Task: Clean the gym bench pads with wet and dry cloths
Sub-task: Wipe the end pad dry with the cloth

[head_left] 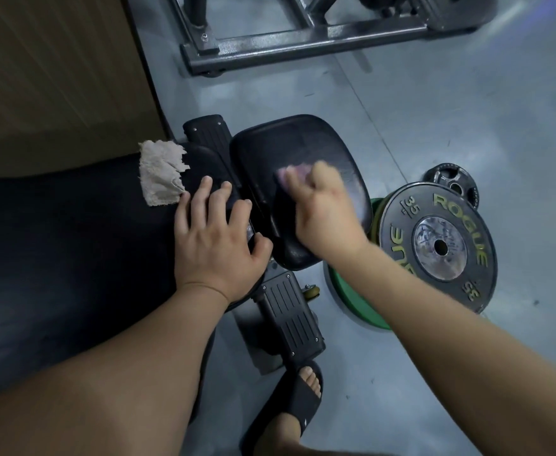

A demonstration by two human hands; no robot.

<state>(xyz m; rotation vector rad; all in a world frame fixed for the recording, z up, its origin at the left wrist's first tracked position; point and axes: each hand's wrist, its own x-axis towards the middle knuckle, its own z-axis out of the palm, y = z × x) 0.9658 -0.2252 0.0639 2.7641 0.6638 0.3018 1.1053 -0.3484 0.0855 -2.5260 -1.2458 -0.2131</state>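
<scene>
A black gym bench runs across the left, with a long back pad (72, 241) and a smaller seat pad (286, 146) to its right. My right hand (326, 212) grips a pinkish cloth (290, 174) and presses it on the seat pad; the hand is motion-blurred. My left hand (217, 238) rests flat with spread fingers on the end of the back pad, its thumb at the gap between the pads. A frayed beige cloth (161, 174) lies on the back pad just beyond my left fingers.
A black 35 lb weight plate (434, 245) leans on a green plate (352, 301) right of the seat, with a small plate (451, 184) behind. A steel rack base (303, 41) stands on the grey floor ahead. My sandalled foot (293, 403) is beside the bench's foot (290, 320).
</scene>
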